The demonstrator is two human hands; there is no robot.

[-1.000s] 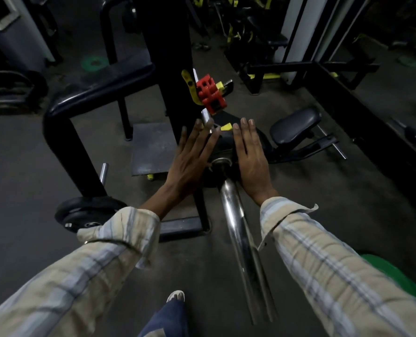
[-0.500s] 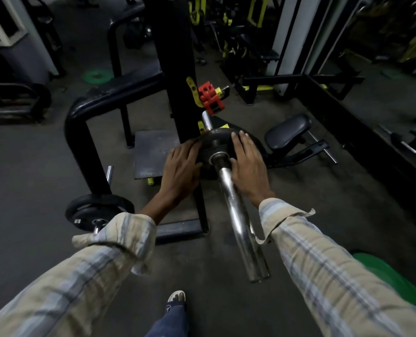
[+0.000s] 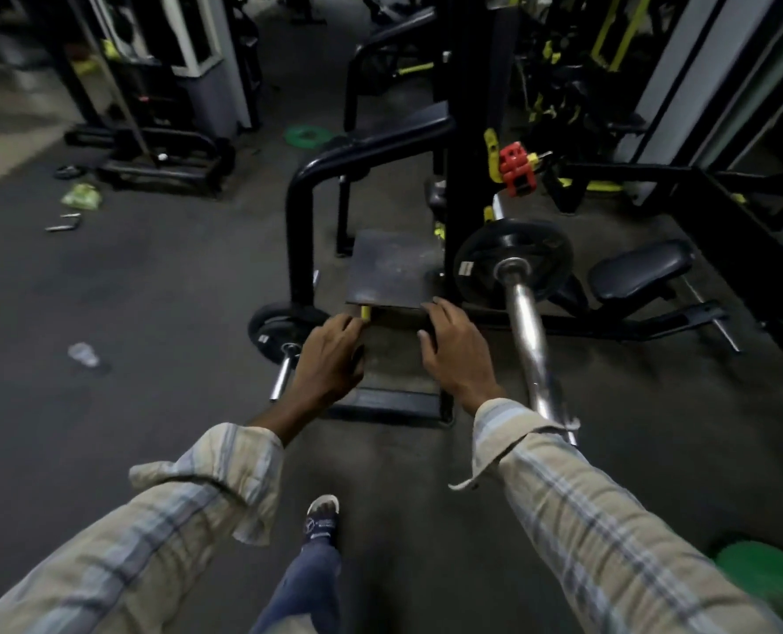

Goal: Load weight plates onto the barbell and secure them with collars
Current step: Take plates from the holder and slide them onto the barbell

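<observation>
A black weight plate (image 3: 545,253) sits on the chrome barbell sleeve (image 3: 526,331), which runs toward me at centre right. My right hand (image 3: 455,354) hovers left of the sleeve, fingers loosely apart and holding nothing. My left hand (image 3: 330,359) is further left, also empty, just right of a second black plate (image 3: 273,329) on a low peg near the floor. A red collar (image 3: 515,169) hangs on the black rack upright (image 3: 465,130) above the loaded plate.
A black seat pad (image 3: 638,270) lies right of the plate. A green plate (image 3: 764,583) lies on the floor at bottom right, another green plate (image 3: 307,135) far back. A square footplate (image 3: 391,270) sits ahead of my hands. My foot (image 3: 321,519) stands below.
Both hands have come off the black plate on the sleeve and drawn back to the left and toward me. The plate stays seated on the sleeve. My view has swung left.
</observation>
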